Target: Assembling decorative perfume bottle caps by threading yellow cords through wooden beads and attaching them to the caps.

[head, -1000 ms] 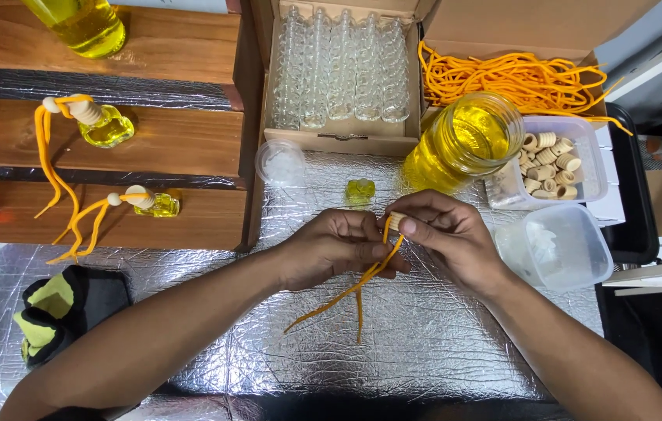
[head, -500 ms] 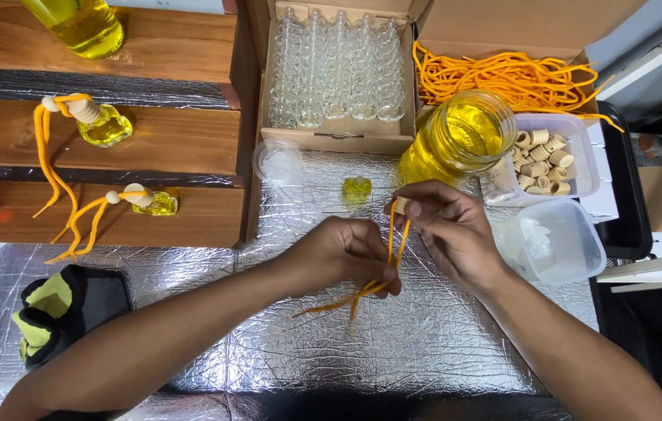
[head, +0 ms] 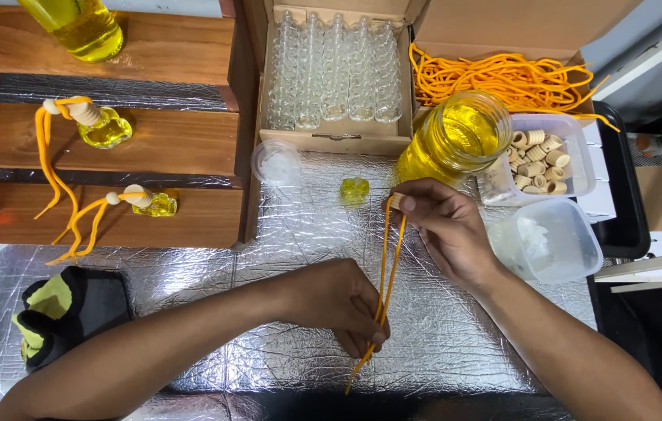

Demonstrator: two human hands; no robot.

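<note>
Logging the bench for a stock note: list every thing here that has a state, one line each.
Orange cord: doubled, pulled taut between both hands.
Wooden cap: on the cord, pinched by right hand.
Left hand: pinching the cord's lower end.
Glass jar: open, holds yellow liquid.
Small yellow bottle: on the foil, uncapped.
Cardboard box: open, full of empty bottles.
Plastic tub: open, holds wooden caps.

We see an orange cord (head: 387, 269) doubled through a small wooden cap (head: 396, 201).

We find it taut at the frame's centre, running from upper right, cap on top, down to lower centre, loose ends trailing over the foil.
</note>
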